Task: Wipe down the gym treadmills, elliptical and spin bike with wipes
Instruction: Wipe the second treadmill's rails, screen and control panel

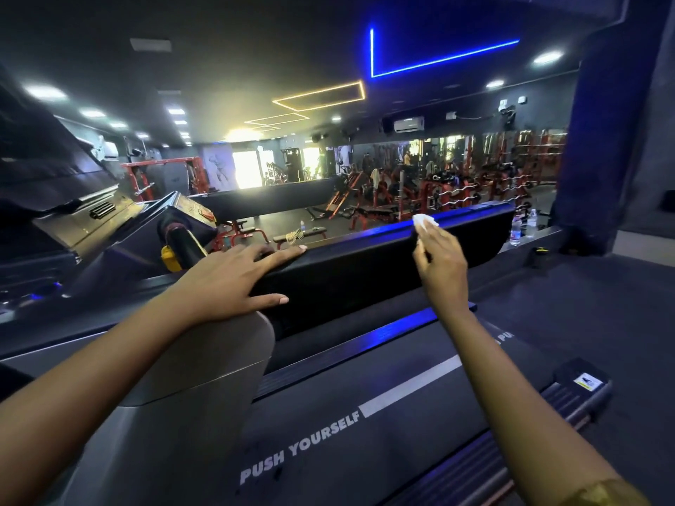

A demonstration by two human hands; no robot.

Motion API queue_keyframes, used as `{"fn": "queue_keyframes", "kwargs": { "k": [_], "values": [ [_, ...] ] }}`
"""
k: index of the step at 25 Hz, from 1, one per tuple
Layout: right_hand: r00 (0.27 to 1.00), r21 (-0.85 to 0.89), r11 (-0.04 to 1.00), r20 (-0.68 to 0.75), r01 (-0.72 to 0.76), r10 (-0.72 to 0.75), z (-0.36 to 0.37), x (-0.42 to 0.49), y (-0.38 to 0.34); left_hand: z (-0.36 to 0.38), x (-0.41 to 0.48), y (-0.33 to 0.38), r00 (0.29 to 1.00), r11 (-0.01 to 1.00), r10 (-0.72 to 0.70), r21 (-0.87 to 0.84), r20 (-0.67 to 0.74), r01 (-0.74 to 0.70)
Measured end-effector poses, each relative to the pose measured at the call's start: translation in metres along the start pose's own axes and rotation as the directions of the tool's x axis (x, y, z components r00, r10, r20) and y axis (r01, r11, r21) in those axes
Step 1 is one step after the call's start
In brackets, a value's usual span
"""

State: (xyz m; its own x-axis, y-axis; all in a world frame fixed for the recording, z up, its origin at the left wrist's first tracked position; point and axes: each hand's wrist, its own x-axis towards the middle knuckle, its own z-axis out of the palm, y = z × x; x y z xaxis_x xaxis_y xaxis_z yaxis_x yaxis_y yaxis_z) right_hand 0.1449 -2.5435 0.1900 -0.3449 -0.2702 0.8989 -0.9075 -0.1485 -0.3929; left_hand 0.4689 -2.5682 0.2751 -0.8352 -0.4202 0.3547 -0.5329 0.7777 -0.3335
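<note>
The right hand [440, 262] pinches a crumpled white wipe [423, 222] in its fingertips and holds it against the top edge of the treadmill's black side rail [365, 261], toward the rail's far end. The left hand [237, 283] lies flat on the near end of the same rail, fingers straight and spread, thumb against the rail's side, above a grey post [204, 359]. Below runs the dark belt [365, 432] printed "PUSH YOURSELF". Two water bottles [515, 230] stand beyond the rail's far end.
</note>
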Motion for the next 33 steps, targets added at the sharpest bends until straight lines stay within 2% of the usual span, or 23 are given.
{"fn": "queue_keyframes", "kwargs": {
  "k": [2, 3, 6, 7, 9, 14, 20, 23, 24, 26, 28, 29, 31, 33],
  "values": [
    [0.997, 0.056, 0.996, -0.04, -0.067, 0.069, -0.007, 0.005, -0.001, -0.001, 0.011, 0.008, 1.0, 1.0, 0.007, -0.006, 0.005, -0.007],
    [0.999, 0.103, 0.994, -0.046, -0.021, 0.026, -0.008, 0.003, -0.011, -0.001, 0.019, 0.012, 1.0, 1.0, 0.012, 0.009, 0.005, -0.012],
    [0.961, 0.143, 0.954, 0.04, 0.264, -0.272, 0.006, -0.025, -0.05, 0.004, 0.051, 0.026, 1.0, 0.999, 0.009, 0.054, 0.021, -0.01],
    [0.942, 0.122, 0.938, 0.046, 0.324, -0.332, 0.01, -0.03, -0.051, 0.007, 0.062, 0.031, 1.0, 0.998, 0.006, 0.055, 0.026, -0.008],
    [0.935, 0.094, 0.933, 0.042, 0.348, -0.353, 0.013, -0.025, -0.037, 0.013, 0.081, 0.038, 1.0, 0.998, 0.022, 0.061, 0.007, -0.022],
    [0.974, -0.022, 0.974, 0.028, 0.227, -0.226, 0.001, 0.009, 0.037, 0.026, 0.128, 0.058, 0.998, 0.996, 0.056, 0.068, 0.022, -0.057],
    [0.994, -0.038, 0.996, 0.074, 0.078, -0.075, -0.017, 0.045, 0.109, 0.039, 0.171, 0.08, 0.998, 0.996, 0.035, 0.084, 0.045, -0.039],
    [0.992, -0.058, 0.996, 0.094, -0.074, 0.079, -0.029, 0.066, 0.128, 0.046, 0.175, 0.082, 0.998, 0.994, 0.03, 0.105, 0.051, -0.035],
    [0.993, -0.042, 0.997, 0.091, -0.068, 0.072, -0.03, 0.07, 0.122, 0.047, 0.174, 0.081, 0.998, 0.993, 0.032, 0.115, 0.05, -0.038],
    [0.982, 0.049, 0.993, 0.147, 0.111, -0.117, -0.026, 0.069, 0.094, 0.049, 0.172, 0.081, 0.998, 0.991, 0.062, 0.12, 0.034, -0.065],
    [0.88, 0.134, 0.93, 0.301, 0.343, -0.368, -0.021, 0.061, 0.071, 0.05, 0.171, 0.082, 0.995, 0.987, 0.095, 0.126, 0.011, -0.095],
    [0.818, 0.147, 0.899, 0.373, 0.413, -0.437, -0.02, 0.061, 0.069, 0.05, 0.17, 0.082, 0.995, 0.987, 0.098, 0.127, 0.01, -0.099],
    [0.769, 0.141, 0.882, 0.442, 0.449, -0.462, -0.023, 0.075, 0.084, 0.05, 0.169, 0.083, 0.996, 0.989, 0.093, 0.117, 0.011, -0.094],
    [0.78, 0.097, 0.907, 0.478, 0.41, -0.404, -0.028, 0.094, 0.11, 0.05, 0.168, 0.083, 0.996, 0.99, 0.091, 0.105, -0.002, -0.091]
  ]
}}
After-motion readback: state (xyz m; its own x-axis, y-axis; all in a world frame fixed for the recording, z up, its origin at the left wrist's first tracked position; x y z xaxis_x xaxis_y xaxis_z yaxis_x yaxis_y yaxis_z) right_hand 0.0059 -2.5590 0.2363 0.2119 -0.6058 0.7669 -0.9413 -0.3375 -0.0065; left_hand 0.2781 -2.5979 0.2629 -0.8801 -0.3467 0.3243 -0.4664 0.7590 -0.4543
